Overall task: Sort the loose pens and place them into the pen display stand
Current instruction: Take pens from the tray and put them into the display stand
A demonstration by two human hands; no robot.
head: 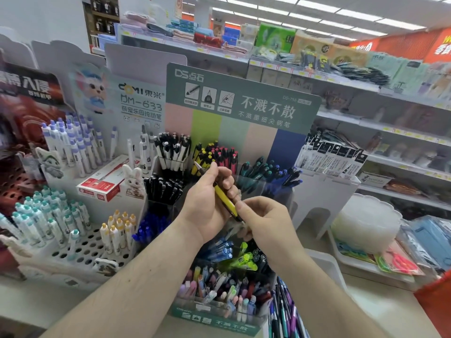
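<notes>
Left hand (pixel 212 198) curled round yellow pen (pixel 223 197), tip pointing toward 11 o'clock. Right hand (pixel 262 219) pinched pen's lower end. Pen hovered above display stand (pixel 240 93), yellow pens (pixel 202 158) waiting at 11 o'clock (matching colour). Best move: keep grip firm, lower pen upright into that compartment, avoiding red neighbours.

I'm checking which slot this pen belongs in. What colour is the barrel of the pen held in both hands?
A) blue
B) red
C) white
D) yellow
D: the pen has a yellow barrel with a dark end and a metal tip; the left hand grips it while the right hand pinches its lower end, in front of the pen display stand.
</notes>
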